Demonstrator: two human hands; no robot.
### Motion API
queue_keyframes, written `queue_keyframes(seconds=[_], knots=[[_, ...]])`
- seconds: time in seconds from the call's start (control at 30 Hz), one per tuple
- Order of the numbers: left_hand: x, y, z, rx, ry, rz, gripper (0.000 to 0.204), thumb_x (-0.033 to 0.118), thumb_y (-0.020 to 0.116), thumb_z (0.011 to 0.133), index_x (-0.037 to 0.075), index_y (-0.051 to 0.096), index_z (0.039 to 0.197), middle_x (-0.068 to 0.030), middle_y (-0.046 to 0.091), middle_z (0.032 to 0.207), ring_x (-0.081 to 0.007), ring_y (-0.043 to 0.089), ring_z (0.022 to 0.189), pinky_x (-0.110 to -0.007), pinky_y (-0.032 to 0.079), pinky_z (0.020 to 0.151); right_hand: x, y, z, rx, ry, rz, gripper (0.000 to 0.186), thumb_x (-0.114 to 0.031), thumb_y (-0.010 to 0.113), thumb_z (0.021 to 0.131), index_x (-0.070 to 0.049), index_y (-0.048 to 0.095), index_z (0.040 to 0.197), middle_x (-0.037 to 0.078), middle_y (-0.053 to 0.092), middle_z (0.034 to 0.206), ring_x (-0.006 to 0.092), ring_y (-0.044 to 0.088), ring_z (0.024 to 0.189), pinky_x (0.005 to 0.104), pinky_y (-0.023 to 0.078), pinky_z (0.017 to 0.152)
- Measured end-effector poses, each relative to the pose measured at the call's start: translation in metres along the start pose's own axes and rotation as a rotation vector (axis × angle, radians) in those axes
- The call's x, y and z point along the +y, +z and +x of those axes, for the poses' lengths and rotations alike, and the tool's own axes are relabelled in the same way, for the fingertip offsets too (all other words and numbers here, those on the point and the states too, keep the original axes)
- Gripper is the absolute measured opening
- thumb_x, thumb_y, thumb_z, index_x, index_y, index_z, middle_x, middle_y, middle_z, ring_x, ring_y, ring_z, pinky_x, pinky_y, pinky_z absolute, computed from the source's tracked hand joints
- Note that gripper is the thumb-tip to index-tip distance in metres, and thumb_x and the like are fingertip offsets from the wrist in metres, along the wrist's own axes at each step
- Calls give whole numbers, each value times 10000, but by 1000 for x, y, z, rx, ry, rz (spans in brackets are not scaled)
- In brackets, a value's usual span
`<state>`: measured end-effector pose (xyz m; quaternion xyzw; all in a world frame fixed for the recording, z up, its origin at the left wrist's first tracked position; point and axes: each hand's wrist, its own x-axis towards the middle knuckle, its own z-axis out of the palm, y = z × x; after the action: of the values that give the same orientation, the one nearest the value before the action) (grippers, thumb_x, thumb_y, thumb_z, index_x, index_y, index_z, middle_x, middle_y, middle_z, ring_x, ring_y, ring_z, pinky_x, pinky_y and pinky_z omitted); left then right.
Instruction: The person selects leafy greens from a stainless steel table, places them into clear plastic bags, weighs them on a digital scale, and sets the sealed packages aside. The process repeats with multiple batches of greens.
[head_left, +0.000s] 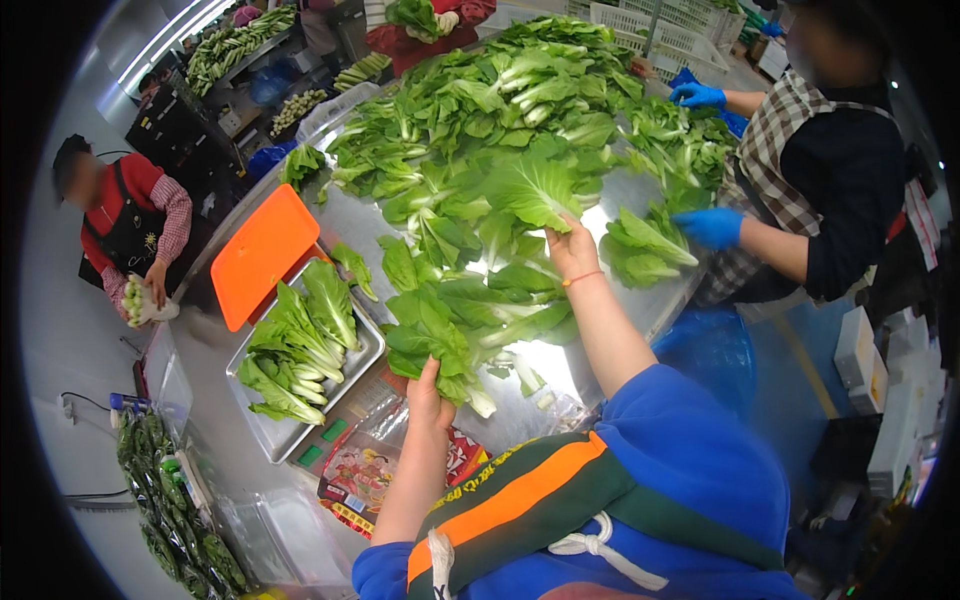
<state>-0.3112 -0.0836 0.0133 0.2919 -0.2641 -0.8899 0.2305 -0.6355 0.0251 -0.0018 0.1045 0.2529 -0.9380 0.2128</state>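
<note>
My left hand [428, 400] is closed around the lower part of a leafy green cabbage head [428, 335], its pale stem end pointing toward me. Farther out and to the right, my right hand [574, 250] grips one broad, loose cabbage leaf [538, 190] by its base. Both are held over a metal table [560, 375] strewn with loose leaves and small trimmings. To the left of my left hand, several trimmed greens [298, 345] lie side by side in a metal tray [372, 352]. My right fingertips are partly hidden by the leaf.
A large heap of greens [500, 85] covers the far table. An orange board [262, 250] leans behind the tray. Printed plastic packaging [365, 470] lies by my left forearm. At right, a co-worker's blue-gloved hand [712, 228] is beside other greens. A blue bin [708, 355] stands below the table edge.
</note>
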Motion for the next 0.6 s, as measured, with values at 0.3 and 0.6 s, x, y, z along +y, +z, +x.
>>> queue_keyframes(seconds=[0.3, 0.6], knots=[[2, 6, 4, 24, -4, -24, 435, 91, 550, 919, 62, 436, 1339, -128, 547, 1279, -295, 560, 1136, -462, 455, 982, 4, 37, -38, -127, -57, -177, 259, -108, 522, 947, -30, 514, 1193, 103, 572, 1193, 228, 544, 1108, 360, 484, 881], [-1, 10, 1, -26, -6, -31, 515, 168, 657, 886, 49, 438, 1336, -113, 549, 1263, -268, 564, 1103, -399, 465, 953, 32, 17, -193, -1535, -687, -1516, 319, -119, 663, 745, -95, 665, 1063, 121, 646, 1119, 291, 611, 1061, 382, 513, 885]])
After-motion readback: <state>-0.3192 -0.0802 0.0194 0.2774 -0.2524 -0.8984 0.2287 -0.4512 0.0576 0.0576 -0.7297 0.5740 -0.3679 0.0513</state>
